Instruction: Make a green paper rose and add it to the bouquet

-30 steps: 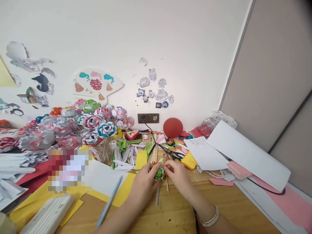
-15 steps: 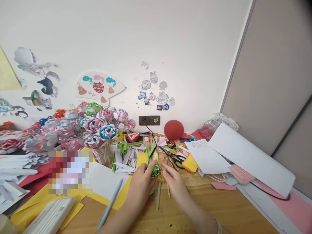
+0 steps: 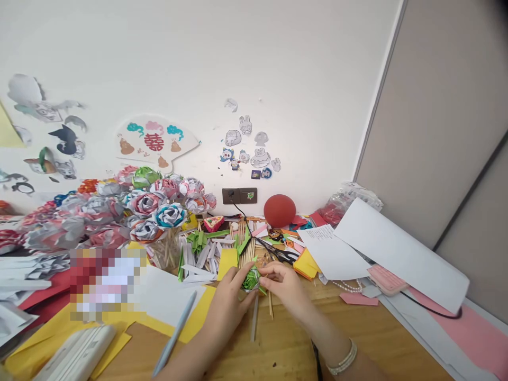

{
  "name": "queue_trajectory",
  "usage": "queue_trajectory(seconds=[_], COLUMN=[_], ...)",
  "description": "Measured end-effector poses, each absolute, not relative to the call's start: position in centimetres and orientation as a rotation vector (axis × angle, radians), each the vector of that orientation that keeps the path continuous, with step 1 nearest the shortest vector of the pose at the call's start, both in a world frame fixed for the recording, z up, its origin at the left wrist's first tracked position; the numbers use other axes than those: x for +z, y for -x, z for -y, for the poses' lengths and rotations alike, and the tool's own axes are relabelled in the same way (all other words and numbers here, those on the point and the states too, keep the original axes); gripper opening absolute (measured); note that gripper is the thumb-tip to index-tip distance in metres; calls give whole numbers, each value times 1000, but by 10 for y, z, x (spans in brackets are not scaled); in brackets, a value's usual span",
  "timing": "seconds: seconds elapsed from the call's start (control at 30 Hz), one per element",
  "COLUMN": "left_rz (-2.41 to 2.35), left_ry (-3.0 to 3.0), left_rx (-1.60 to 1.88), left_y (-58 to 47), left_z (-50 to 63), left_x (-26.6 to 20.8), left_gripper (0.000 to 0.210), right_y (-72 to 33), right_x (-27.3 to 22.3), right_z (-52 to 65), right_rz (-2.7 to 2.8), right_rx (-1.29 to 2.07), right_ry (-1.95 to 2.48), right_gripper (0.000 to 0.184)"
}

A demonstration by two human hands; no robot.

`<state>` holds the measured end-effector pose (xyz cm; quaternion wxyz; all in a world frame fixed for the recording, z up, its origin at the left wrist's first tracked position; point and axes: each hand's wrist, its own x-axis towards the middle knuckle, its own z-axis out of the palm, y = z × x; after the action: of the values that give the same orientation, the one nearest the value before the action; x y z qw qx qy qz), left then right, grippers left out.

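A small green and white paper flower [image 3: 251, 279] is held above the wooden table, in the middle of the view. My left hand [image 3: 230, 299] wraps round its left side, thumb below and fingers above. From the right, my right hand [image 3: 283, 286] pinches at the flower's edge with thumb and forefinger; a green strip tip shows there. Just beyond the hands lie folded green and white paper strips [image 3: 204, 254], a yellow paper piece [image 3: 227, 263] and black scissors [image 3: 283, 255]. A thin grey stick [image 3: 254, 320] lies beneath the flower.
Many finished paper flowers [image 3: 146, 203] crowd the back left. A red balloon [image 3: 280, 210] rests against the wall. At the right are white sheets [image 3: 400, 254] and a pink calculator-like object [image 3: 387, 279]. A blue pen [image 3: 174, 333] and a white case [image 3: 77, 352] lie front left.
The flower has turned, showing more green. My right hand has shifted its fingers onto the flower's edge, and its bracelet has come further into view. The camera has swung slightly right.
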<state>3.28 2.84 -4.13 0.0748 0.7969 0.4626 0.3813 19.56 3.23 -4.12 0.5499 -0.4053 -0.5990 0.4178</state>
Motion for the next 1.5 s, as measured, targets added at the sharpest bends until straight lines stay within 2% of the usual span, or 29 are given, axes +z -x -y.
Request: queue_trajectory(seconds=[0.3, 0.4, 0.67, 0.83, 0.97, 1.13, 1.4, 1.5], left_rz=[-1155, -1136, -1167, -1228, -1289, -1232, -1095, -1063], left_ry=[-2289, -2251, -2066, -2015, -1964, -1946, -1928, -1895], left_rx=[1174, 1141, 1109, 1154, 1217, 1200, 1166, 1144], left_y=[-33, -33, -39, -37, -33, -31, -36, -36], left_z=[-27, -27, -25, -29, -36, -39, -29, -25], left_x=[-41, -40, -40, -37, -38, -41, -38, -35], left_gripper=[51, 52, 51, 50, 49, 51, 56, 56], right_y=[-199, -201, -194, -200, -208, -197, -188, -189], right_x=[-41, -40, -38, -33, -32, -36, -41, -39], right_z=[-29, -29, -27, -31, -35, -31, -28, -26], right_rz=[1318, 1347, 1415, 1314, 1343, 1424, 1231, 1235], right_rx=[1164, 1183, 973, 902, 866, 1014, 1279, 1293], right_ry=[846, 819, 896, 978, 1017, 896, 856, 814], right_gripper=[29, 27, 21, 32, 30, 24, 36, 35])
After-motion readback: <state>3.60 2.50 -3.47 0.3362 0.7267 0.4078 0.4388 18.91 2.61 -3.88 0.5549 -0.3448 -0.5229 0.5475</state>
